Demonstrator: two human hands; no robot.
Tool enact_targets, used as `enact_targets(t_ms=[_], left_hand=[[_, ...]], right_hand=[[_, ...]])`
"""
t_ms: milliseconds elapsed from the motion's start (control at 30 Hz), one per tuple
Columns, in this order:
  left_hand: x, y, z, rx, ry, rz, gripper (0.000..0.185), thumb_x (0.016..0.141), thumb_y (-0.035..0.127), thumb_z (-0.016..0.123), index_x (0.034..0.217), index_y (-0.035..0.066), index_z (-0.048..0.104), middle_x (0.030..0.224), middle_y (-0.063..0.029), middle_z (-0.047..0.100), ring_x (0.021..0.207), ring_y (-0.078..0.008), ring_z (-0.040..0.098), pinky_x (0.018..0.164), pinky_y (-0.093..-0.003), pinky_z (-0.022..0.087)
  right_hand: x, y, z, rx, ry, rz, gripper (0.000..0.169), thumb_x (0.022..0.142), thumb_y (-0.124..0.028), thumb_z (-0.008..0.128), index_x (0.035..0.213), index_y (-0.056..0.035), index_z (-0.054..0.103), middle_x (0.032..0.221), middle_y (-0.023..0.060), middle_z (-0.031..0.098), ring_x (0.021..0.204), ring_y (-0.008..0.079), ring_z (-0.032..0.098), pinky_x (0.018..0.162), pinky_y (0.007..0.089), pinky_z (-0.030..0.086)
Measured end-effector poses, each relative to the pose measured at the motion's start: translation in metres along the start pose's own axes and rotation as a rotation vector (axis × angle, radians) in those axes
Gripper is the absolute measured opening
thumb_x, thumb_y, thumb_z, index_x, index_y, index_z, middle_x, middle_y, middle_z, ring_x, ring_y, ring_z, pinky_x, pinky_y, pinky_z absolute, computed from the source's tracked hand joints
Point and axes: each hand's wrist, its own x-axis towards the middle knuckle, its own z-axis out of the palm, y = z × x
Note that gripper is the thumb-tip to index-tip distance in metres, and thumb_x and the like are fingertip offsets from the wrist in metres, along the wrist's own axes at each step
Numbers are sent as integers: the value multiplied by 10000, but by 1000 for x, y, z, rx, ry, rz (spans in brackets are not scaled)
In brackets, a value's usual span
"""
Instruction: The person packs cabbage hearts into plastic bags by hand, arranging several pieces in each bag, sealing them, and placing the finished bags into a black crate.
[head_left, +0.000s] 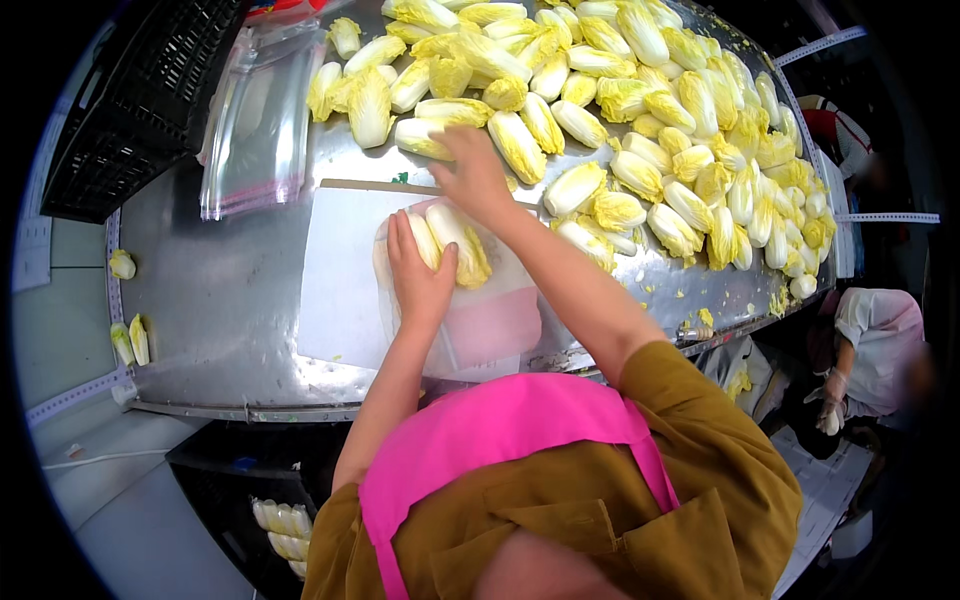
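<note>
Two small napa cabbages lie side by side on a white board (337, 277). My left hand (421, 281) grips the left cabbage (424, 241), its thumb between that one and the right cabbage (459, 251). A clear plastic bag with a pink band (495, 322) spreads around and below them; whether they are inside it is unclear. Beyond the board, my right hand (476, 172), slightly blurred, reaches over the end of another napa cabbage (420, 139). Its thumb and fingers are apart, with nothing between them.
A large heap of napa cabbages (697, 165) covers the metal table's (217, 315) far and right parts. Flat clear bags (255, 127) are stacked at left, beside a black plastic crate (142, 97). Packed cabbages (285, 532) sit low left. A gloved co-worker (877, 352) is at right.
</note>
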Motion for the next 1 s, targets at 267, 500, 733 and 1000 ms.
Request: enact_targets(t_ms=[267, 500, 733, 1000], left_hand=[[-1, -5, 0, 0, 10, 2, 840, 800, 181, 694, 1454, -31, 213, 1470, -279, 260, 1370, -409, 268, 1123, -440, 249], [-1, 0, -4, 5, 17, -19, 831, 797, 189, 696, 1447, -32, 228, 1461, -271, 288, 1355, -406, 292, 1117, -441, 261], [-3, 5, -5, 54, -15, -45, 811, 816, 203, 678, 1444, -50, 232, 1440, -253, 348, 1335, -405, 319, 1105, -443, 273], [-7, 1, -14, -325, -78, -169, 582, 893, 153, 504, 1409, -52, 330, 1443, -253, 367, 1355, -376, 330, 1113, -389, 269]], right_hand=[[36, 25, 11, -255, -169, -104, 478, 755, -229, 684, 1196, -61, 609, 1021, 166, 576, 1000, 346, 554, 871, 421, 448], [-63, -5, -48, 332, -6, 553, 503, 859, -293, 637, 1261, 2, 566, 1164, 198, 619, 1040, 237, 603, 914, 307, 451], [-116, -25, -46, 316, -77, 723, 464, 898, -306, 605, 1231, 15, 571, 1061, 193, 656, 968, 278, 627, 870, 346, 467], [-127, -9, -60, 100, -113, 353, 436, 881, -287, 615, 1187, 24, 594, 1066, 224, 642, 967, 371, 611, 889, 387, 470]])
